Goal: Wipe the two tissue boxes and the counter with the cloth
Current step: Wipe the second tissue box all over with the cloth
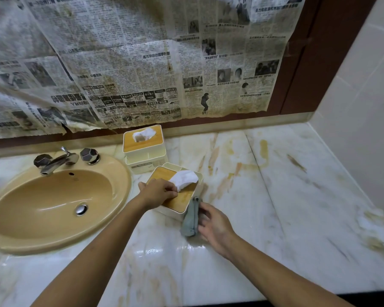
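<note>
Two cream tissue boxes with wooden lids stand on the marble counter (pixel 275 173). The far tissue box (pixel 143 144) sits by the wall. The near tissue box (pixel 182 198) stands in front of it, white tissue poking from its lid. My left hand (pixel 159 192) lies on the near box's lid and grips its left edge. My right hand (pixel 213 224) holds a grey cloth (pixel 192 218) against the box's right front side, where it meets the counter.
A tan sink (pixel 53 207) with a chrome tap (pixel 58 161) fills the counter's left part. Old newspaper (pixel 142 63) covers the wall behind. A tiled side wall (pixel 364 107) closes the right end. The counter's front edge (pixel 275 294) runs below my arms.
</note>
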{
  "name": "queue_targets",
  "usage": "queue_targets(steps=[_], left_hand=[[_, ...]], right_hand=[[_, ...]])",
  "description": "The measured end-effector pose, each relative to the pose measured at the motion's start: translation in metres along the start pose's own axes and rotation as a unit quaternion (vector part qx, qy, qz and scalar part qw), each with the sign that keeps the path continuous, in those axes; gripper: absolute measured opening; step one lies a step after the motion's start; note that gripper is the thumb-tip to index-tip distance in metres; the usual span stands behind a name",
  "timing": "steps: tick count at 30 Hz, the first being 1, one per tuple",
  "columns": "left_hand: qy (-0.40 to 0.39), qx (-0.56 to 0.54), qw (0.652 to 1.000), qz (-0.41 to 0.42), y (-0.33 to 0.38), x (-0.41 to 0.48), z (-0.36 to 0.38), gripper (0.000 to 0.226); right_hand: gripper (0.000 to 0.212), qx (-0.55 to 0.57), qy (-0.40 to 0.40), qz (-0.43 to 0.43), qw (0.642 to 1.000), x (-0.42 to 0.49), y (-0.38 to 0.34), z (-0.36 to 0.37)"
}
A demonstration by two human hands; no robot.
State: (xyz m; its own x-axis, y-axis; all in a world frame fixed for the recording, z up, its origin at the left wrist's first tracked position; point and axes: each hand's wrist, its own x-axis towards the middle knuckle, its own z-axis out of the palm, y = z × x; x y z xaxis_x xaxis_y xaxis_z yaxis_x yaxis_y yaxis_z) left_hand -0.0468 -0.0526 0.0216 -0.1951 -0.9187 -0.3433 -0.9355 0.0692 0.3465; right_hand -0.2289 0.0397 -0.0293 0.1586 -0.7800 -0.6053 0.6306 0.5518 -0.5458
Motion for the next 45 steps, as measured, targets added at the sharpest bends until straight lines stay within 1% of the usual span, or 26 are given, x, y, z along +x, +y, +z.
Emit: queue_targets(steps=[2,5,7,9,11,13,16,18,20,22,28,31,34,37,39,42,45], left_hand=[[0.004,-0.015,1.0,-0.001,0.001,-0.001,0.001,0.021],[0.003,-0.022,1.0,0.0,0.001,-0.001,0.001,0.022],[0.004,-0.025,1.0,0.002,0.001,-0.002,0.001,0.022],[0.001,-0.029,1.0,0.001,0.0,-0.002,0.002,0.023],[-0.004,-0.034,0.999,-0.001,-0.001,-0.003,0.003,0.023],[-0.004,-0.032,0.999,-0.001,0.0,-0.002,0.004,0.023],[0.002,-0.032,0.999,0.002,0.0,-0.002,0.004,0.025],[0.003,-0.027,1.0,0.003,0.0,-0.001,0.004,0.025],[0.005,-0.025,1.0,0.002,0.0,-0.001,0.005,0.022],[0.003,-0.026,1.0,0.0,0.0,-0.001,0.005,0.019],[0.0,-0.023,1.0,0.005,0.0,-0.001,0.003,0.022],[0.0,-0.023,1.0,0.007,0.0,-0.001,0.003,0.025],[0.003,-0.024,1.0,0.008,0.001,-0.001,0.003,0.026],[0.003,-0.021,1.0,0.012,0.001,-0.001,0.003,0.024],[0.002,-0.019,1.0,0.016,0.001,-0.001,0.002,0.024],[-0.006,-0.016,1.0,0.022,0.0,-0.001,0.002,0.023],[-0.021,-0.01,0.999,0.028,-0.002,-0.001,0.003,0.021]], right_hand=[[0.021,-0.065,0.013,-0.05,0.997,0.001,0.009,0.003],[0.014,-0.167,0.08,-0.13,0.974,0.012,0.013,0.007],[0.012,-0.188,0.122,-0.16,0.961,0.026,0.004,0.011],[0.009,-0.189,0.152,-0.172,0.955,0.041,-0.011,0.014],[0.007,-0.191,0.167,-0.167,0.953,0.059,-0.025,0.01],[0.005,-0.191,0.164,-0.147,0.957,0.072,-0.033,0.005],[0.01,-0.176,0.153,-0.128,0.964,0.065,-0.027,0.006],[0.011,-0.175,0.131,-0.103,0.97,0.046,-0.006,0.005],[0.009,-0.17,0.092,-0.051,0.98,0.027,0.014,0.003],[0.007,-0.16,0.073,-0.024,0.984,0.023,0.019,0.002],[0.011,-0.124,0.124,-0.129,0.976,0.063,-0.04,0.014],[0.009,-0.147,0.132,-0.126,0.972,0.068,-0.037,0.011],[0.009,-0.194,0.142,-0.107,0.965,0.052,0.0,0.005],[0.009,-0.204,0.117,-0.075,0.969,0.031,0.027,0.0],[0.01,-0.194,0.125,-0.078,0.97,0.038,0.02,0.002],[0.012,-0.167,0.162,-0.106,0.967,0.068,-0.017,0.013],[0.01,-0.197,0.159,-0.112,0.961,0.094,-0.052,0.015]])
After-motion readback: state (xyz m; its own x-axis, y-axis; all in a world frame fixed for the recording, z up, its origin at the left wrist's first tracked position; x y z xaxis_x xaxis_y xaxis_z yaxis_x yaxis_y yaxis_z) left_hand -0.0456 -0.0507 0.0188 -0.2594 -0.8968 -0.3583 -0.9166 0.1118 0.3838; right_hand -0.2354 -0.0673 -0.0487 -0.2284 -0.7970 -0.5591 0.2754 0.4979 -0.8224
